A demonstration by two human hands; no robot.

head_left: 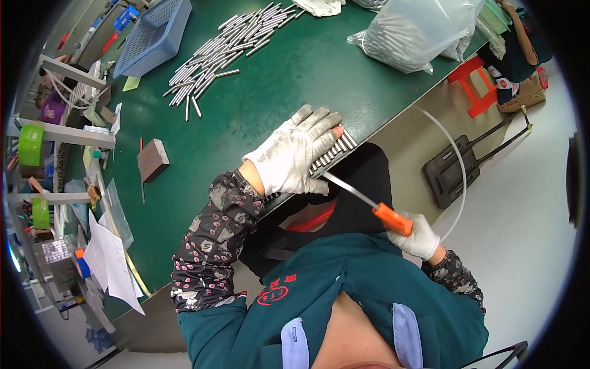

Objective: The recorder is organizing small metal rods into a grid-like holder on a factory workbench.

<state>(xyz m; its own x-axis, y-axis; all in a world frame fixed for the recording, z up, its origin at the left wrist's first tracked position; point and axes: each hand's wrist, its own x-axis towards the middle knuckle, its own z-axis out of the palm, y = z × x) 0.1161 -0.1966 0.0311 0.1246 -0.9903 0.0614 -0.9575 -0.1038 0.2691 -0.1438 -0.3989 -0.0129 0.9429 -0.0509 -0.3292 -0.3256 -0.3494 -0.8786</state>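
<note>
My left hand (295,150), in a soiled white glove with one bare fingertip showing, lies flat across a row of short metal rods (337,150) at the table's near edge. Its fingers are stretched out, and the palm hides part of the row. My right hand (418,238), also gloved, is closed around the orange handle of an air blow gun (392,218). The gun's thin metal tube points up and left, its tip beside the rods at the table edge. A pale hose (462,166) curves down to my right hand.
On the green table (283,80) lie a loose pile of metal rods (230,49), a blue basket (157,37), a brown block (152,161) and a plastic bag of rods (399,40). A red stool (473,86) and black trolley (452,175) stand right. Another person (522,37) is at far right.
</note>
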